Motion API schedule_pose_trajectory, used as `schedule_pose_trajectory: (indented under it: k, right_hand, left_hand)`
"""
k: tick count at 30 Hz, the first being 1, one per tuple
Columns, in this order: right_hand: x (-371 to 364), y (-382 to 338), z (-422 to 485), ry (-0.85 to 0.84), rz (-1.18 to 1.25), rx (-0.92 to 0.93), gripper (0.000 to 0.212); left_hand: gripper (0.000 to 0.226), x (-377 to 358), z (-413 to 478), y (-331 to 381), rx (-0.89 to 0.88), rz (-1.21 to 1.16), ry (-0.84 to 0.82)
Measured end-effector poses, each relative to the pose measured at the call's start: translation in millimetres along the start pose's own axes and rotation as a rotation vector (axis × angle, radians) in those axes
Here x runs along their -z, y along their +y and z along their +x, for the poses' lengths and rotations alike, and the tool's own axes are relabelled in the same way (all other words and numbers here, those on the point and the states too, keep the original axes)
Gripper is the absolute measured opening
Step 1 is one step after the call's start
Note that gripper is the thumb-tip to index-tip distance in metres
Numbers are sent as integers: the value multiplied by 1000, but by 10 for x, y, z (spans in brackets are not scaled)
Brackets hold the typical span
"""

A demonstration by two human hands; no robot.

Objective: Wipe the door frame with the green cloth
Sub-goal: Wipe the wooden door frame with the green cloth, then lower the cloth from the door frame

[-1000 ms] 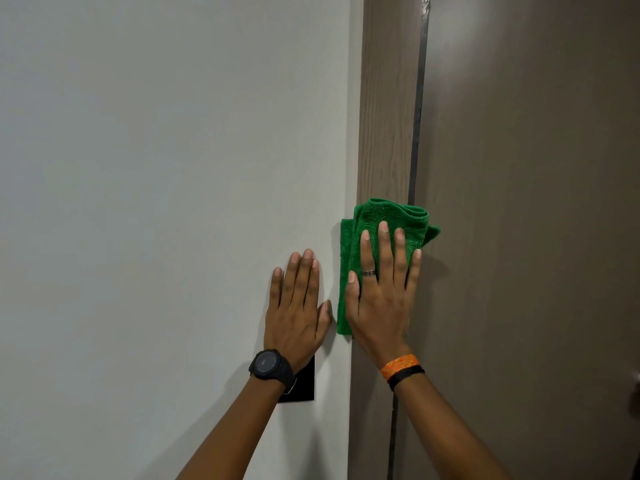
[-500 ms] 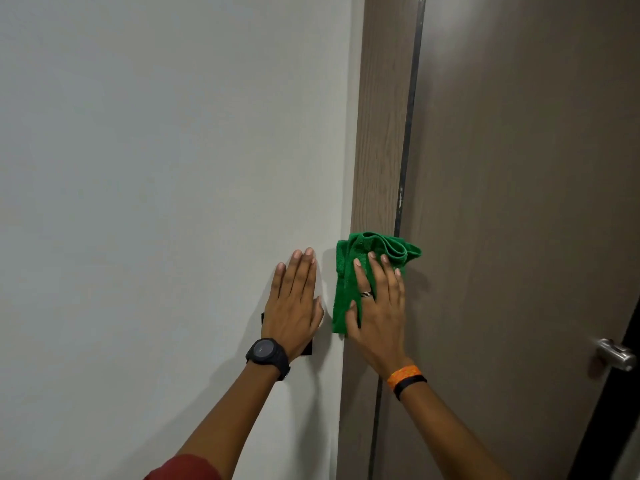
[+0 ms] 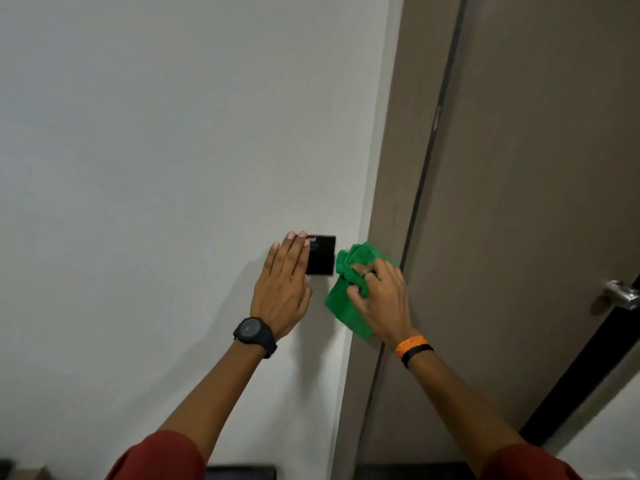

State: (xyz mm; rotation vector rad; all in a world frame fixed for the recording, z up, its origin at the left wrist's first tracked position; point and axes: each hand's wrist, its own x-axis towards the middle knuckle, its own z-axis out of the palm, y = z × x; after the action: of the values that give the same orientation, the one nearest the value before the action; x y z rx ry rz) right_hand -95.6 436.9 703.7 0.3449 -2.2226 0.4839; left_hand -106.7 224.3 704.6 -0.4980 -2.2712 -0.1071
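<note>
The right hand (image 3: 379, 299) bunches the green cloth (image 3: 346, 292) under curled fingers, pressing it onto the door frame (image 3: 391, 188) so it rubs. Beside that grip, the flat, open left hand (image 3: 282, 289) braces against the wall (image 3: 173, 150), holding nothing.

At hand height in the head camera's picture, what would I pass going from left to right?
White wall → left hand → black wall panel → green cloth → right hand → door → metal door handle.
</note>
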Motion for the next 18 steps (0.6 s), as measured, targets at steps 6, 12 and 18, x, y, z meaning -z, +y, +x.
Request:
schedule_pose_trajectory:
  k: [6, 12, 18]
  right_hand:
    - [-669, -387, -977, -363, 183, -132, 21]
    - [-1753, -831, -2285, -754, 219, -203, 30]
    - [-3219, -1131, -3926, -974, 162, -251, 36]
  left_hand:
    - [70, -304, -1471, -342, 109, 12, -235]
    - [69, -803, -3061, -662, 176, -30, -580]
    - [59, -1873, -4792, -946, 206, -80, -828]
